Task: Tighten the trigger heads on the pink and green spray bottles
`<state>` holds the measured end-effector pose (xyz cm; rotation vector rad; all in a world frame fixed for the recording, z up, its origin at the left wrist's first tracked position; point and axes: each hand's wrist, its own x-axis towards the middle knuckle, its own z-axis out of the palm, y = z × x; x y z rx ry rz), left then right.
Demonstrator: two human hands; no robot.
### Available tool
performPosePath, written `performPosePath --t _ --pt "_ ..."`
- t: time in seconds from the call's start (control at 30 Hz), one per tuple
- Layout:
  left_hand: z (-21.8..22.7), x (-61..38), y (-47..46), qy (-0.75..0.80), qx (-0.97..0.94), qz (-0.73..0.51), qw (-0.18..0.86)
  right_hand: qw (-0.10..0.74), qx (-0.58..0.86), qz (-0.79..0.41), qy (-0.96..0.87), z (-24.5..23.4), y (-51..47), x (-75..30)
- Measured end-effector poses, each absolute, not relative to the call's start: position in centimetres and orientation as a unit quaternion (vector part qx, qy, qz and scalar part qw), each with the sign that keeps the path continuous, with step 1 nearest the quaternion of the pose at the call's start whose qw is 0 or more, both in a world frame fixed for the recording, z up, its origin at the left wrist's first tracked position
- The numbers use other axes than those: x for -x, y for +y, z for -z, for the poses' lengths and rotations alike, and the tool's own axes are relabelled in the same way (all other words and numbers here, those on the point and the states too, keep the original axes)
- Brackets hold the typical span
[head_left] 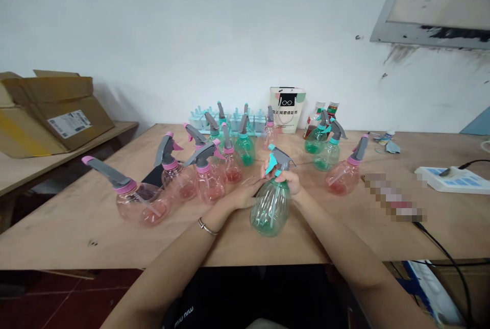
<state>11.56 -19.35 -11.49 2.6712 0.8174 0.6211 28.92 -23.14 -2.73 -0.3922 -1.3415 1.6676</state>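
Steadying the green bottle (269, 209) on the tabletop (344, 232), the right hand (291, 181) grasps its neck; the left hand (245, 192) lies flat, fingers released, against its side.

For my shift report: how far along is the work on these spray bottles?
Looks done: the pink bottles and the green bottles behind stand with trigger heads on. In hand: one green bottle, the right hand gripping its neck, the left hand open against its side. Left: no headless bottle shows, so I cannot tell.
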Motion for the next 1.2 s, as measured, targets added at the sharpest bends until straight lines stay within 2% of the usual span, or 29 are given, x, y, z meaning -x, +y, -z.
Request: performPosePath --t 0.17,0.37,0.53,0.67,0.83,1.2 --pt "10.9 -11.5 -19.7 0.271 -0.926 -0.228 0.132 0.443 0.154 -0.691 -0.55 3.6 -22.9 -28.6" --pt "10.7 -11.5 -19.9 0.267 -0.928 -0.217 0.14 0.422 0.124 -0.705 -0.557 2.1 -23.8 -28.8" --pt "10.7 -11.6 -20.0 0.261 -0.926 -0.238 0.134 0.403 0.177 -0.707 -0.553 3.2 -23.3 -29.2" --pt "10.5 -11.7 -20.2 0.269 -0.925 -0.235 0.133 0.445 0.157 -0.692 -0.546 4.1 -22.8 -28.8" --pt "10.5 -11.7 -20.0 0.271 -0.926 -0.225 0.134 0.495 0.135 -0.682 -0.522 2.8 -23.2 -28.7" --pt "10.4 -11.7 -20.1 0.259 -0.927 -0.234 0.134 0.487 0.145 -0.681 -0.528 2.1 -23.7 -28.5"
